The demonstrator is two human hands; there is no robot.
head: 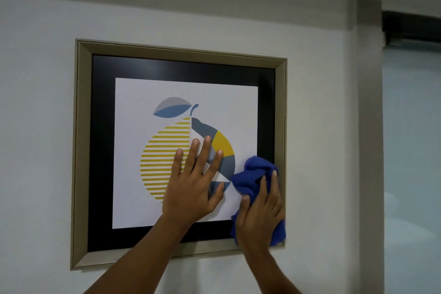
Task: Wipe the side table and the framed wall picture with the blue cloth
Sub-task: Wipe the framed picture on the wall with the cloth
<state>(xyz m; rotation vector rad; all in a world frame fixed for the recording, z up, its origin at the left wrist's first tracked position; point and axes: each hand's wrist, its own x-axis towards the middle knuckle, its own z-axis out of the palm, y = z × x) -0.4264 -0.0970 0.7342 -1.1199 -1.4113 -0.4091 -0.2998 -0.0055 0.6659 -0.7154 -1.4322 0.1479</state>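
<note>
The framed wall picture (100, 150) hangs on a pale wall: beige frame, black mat, a print of a yellow-and-blue fruit. My left hand (193, 186) lies flat on the glass over the print, fingers spread, holding nothing. My right hand (261, 217) presses the bunched blue cloth (253, 174) against the picture's lower right corner, over the mat and the frame's inner edge. Part of the cloth sticks out below my palm. The side table is out of view.
A wall pillar (367, 126) juts out to the right of the picture. Beyond it are a dark rail (410, 28) and a pale glass-like panel (412, 150). Bare wall surrounds the frame on the left and below.
</note>
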